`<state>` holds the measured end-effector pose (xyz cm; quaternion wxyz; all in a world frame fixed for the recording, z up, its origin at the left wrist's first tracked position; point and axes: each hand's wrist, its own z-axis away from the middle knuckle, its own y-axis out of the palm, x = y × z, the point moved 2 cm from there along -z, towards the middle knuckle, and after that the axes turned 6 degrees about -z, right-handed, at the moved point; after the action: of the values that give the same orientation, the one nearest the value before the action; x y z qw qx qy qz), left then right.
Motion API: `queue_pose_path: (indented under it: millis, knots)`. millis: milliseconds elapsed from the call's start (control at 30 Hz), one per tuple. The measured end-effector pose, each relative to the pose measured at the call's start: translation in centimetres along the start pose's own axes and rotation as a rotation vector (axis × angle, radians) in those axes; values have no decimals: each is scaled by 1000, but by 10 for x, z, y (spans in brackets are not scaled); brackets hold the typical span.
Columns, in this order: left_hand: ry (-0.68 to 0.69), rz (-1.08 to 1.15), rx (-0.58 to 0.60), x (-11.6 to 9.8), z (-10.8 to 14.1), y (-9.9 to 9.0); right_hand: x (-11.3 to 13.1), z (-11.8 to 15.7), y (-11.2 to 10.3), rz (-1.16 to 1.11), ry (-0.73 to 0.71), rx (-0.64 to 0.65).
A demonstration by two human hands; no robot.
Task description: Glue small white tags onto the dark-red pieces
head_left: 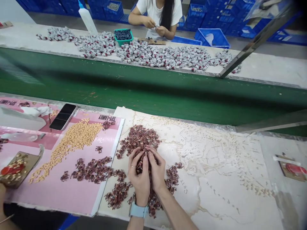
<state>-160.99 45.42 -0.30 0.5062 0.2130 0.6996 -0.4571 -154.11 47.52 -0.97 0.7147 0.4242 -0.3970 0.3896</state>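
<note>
My left hand and my right hand meet over a sheet printed like an old map. Their fingers are curled inward, and the fingertips close together on a small brown piece, mostly hidden by the fingers. Similar glossy brown pieces lie in a heap just beyond my fingertips. More of them show between and under my hands, with clusters to the left and right. A light blue watch band circles my left wrist.
On the pink sheet at left are small tan pieces, more brown pieces and a phone. A neighbour's hand is by a board. Beyond the green belt, another person handles grey pieces.
</note>
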Motion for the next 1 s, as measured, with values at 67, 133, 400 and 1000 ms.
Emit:
queue_pose_path:
  millis: [67, 133, 400, 1000]
  knots:
    - [20, 8, 3, -7, 4, 1, 8, 3, -4, -43, 11, -33]
    - [54, 20, 5, -16, 10, 5, 17, 5, -13, -77, 9, -61]
    - [201, 90, 139, -73, 64, 66, 69, 6, -104, -172, -96, -185]
    - [309, 166, 433, -205, 422, 342, 192, 54, -560, -280, -331, -454]
